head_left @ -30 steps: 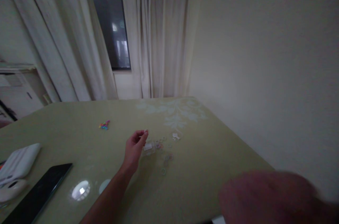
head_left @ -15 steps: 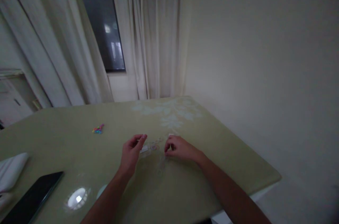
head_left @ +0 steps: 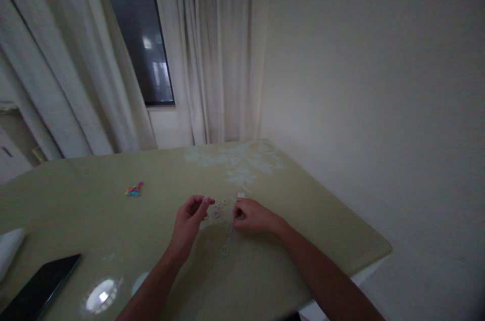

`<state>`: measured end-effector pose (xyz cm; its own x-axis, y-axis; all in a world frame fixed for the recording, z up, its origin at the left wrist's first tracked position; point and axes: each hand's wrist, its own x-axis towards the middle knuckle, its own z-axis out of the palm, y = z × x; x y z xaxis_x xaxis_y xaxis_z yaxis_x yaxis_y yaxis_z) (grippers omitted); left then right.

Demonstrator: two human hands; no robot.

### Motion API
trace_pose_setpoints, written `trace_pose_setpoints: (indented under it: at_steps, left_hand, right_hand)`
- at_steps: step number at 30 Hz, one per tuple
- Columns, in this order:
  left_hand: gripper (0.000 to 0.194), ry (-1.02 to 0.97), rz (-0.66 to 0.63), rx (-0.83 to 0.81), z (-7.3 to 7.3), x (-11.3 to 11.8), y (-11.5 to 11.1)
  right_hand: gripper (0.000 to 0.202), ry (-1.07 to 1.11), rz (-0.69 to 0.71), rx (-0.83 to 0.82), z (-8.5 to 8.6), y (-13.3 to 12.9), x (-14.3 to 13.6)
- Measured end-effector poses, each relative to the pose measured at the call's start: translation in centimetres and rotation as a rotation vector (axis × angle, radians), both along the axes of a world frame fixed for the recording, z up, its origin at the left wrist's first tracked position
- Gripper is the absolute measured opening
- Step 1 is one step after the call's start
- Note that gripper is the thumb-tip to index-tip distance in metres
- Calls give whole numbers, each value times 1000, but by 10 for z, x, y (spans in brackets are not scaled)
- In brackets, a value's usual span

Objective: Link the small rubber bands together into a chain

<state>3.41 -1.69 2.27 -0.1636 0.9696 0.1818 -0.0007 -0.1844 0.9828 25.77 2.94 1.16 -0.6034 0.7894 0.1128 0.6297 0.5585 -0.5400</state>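
My left hand (head_left: 188, 222) is over the table, thumb and forefinger pressed together; whatever they pinch is too small to make out. Beside its fingertips lies a loose group of small pale rings (head_left: 216, 214), some whitish and some faintly coloured. One separate ring (head_left: 225, 250) rests nearer to me. On the other side of the rings, my right hand (head_left: 254, 216) has its fingers curled in a pinch, and anything inside them is hidden. A small white piece (head_left: 241, 194) shows just behind the right hand.
A small heap of bright multicoloured pieces (head_left: 134, 189) lies further left on the greenish tablecloth (head_left: 170, 174). At the lower left are a dark flat device (head_left: 41, 285), a white object (head_left: 10, 250) and a shiny round dish (head_left: 101, 296). A wall (head_left: 359, 108) borders the right side.
The view has turned slightly right, shifting the table leftward. Between my hands, the rings show more plainly, and the clear item with a white strip by my left fingers is less visible.
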Motion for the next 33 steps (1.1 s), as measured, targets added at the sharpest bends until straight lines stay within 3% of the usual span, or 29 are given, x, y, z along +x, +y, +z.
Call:
trace_pose_setpoints:
  at_steps: [6,12,21,33]
  left_hand:
    - [45,-8,-23,-3,-4,2,2]
    - [48,14,-2,-15,-2,0,3]
    - [41,-29,-11,19,-6,1,5]
    - [47,18,-11,29,-1,0,1]
  right_hand:
    - [11,183,-197,10,-10,17,-2]
    - [23,131,-141,79,-14,21,-3]
    - [17,-94,-93,190,-10,15,-10]
    - [19,-140,-81,246,-13,16,-9]
